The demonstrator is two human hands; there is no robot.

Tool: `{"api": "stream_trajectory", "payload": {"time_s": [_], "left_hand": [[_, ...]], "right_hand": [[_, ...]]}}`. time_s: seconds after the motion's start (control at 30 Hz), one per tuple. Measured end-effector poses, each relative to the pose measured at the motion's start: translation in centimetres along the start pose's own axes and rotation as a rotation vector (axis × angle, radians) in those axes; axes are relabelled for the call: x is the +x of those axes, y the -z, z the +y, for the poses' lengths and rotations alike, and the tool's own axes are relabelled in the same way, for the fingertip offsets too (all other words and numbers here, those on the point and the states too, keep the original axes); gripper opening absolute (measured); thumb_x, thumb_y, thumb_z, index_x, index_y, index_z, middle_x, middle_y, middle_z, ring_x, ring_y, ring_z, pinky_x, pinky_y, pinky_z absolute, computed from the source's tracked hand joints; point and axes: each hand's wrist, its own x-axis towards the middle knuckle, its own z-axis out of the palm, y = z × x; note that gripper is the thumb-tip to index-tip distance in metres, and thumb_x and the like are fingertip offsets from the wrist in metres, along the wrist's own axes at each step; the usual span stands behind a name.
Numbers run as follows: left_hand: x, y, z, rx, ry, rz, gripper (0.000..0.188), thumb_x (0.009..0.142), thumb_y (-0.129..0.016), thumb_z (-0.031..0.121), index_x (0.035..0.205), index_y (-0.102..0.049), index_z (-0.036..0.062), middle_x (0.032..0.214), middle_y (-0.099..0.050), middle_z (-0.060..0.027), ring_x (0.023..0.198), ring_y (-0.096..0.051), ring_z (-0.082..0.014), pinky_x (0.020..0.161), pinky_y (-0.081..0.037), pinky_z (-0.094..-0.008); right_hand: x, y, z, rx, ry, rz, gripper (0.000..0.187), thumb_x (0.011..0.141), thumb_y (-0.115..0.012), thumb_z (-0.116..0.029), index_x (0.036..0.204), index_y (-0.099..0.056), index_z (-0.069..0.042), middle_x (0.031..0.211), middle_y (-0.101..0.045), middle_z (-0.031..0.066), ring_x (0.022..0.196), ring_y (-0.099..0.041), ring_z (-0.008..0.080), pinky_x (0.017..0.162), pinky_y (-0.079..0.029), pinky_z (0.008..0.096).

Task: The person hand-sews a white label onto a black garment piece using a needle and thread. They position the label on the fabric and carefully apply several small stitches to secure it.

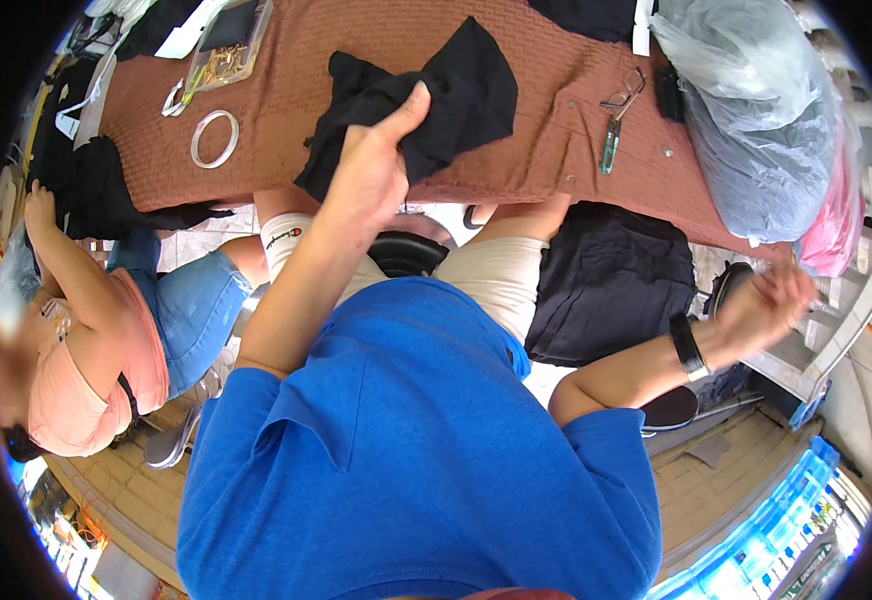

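Note:
My left hand (374, 172) grips a piece of black cloth (466, 95) over the table, thumb on top and the other fingers hidden beneath. The cloth is crumpled and spreads to both sides of the hand. Off to the right, away from the cloth, my right hand (764, 305) is out beyond the table edge, below the plastic bags. Its fingers are blurred but look apart, and nothing shows in them. A pile of black fabric (611, 285) lies beside my right thigh.
A brown textured cloth covers the table (546, 150). On it are green-handled thread snips (610, 145), a clear ring-shaped roll (215, 139) and a clear box (228, 62) with gold-coloured bits. Stuffed plastic bags (756, 130) stand right. At left a person (96, 350) handles black cloth.

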Motion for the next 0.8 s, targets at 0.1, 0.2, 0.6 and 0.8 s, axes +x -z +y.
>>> {"api": "stream_trajectory", "payload": {"time_s": [0.1,0.2,0.6,0.8], "left_hand": [[-0.9,-0.5,-1.9,0.106,-0.044,0.044,0.032,0.098,-0.068,0.021,0.121,-0.063,-0.0007,0.123,-0.066,-0.0101,0.113,-0.064,-0.0176,0.101,-0.051,-0.0339],[-1.3,-0.8,-2.9,-0.022,0.018,0.092,0.029,0.096,-0.071,0.020,0.117,-0.066,0.0015,0.118,-0.068,-0.0071,0.110,-0.065,-0.0144,0.097,-0.052,-0.0311],[-1.6,-1.1,-2.2,-0.045,0.016,0.111,0.014,0.095,-0.073,0.017,0.099,-0.068,0.0043,0.099,-0.069,-0.0019,0.092,-0.064,-0.0098,0.085,-0.052,-0.0276],[-1.4,-1.2,-2.3,-0.020,-0.018,0.125,0.014,0.095,-0.073,0.017,0.098,-0.068,0.0049,0.096,-0.068,-0.0008,0.088,-0.064,-0.0081,0.080,-0.052,-0.0274]], "right_hand": [[-2.9,-2.1,5.8,-0.519,-0.201,-0.018,0.009,0.097,-0.065,-0.005,0.105,-0.066,-0.001,0.103,-0.072,0.0128,0.080,-0.068,0.0162,0.072,-0.056,0.0262],[-7.7,-8.4,9.6,-0.451,-0.465,-0.269,0.007,0.093,-0.070,-0.002,0.100,-0.068,-0.001,0.105,-0.073,0.0137,0.084,-0.069,0.0154,0.077,-0.055,0.0265],[-11.9,-16.1,15.0,-0.599,-0.287,-0.492,0.011,0.088,-0.074,-0.001,0.090,-0.063,0.001,0.084,-0.071,0.0075,0.068,-0.062,0.0119,0.066,-0.051,0.0276],[-12.1,-16.0,15.1,-0.365,-0.372,-0.375,0.010,0.088,-0.072,-0.001,0.090,-0.063,0.000,0.092,-0.072,0.0070,0.077,-0.065,0.0120,0.070,-0.053,0.0268]]}}
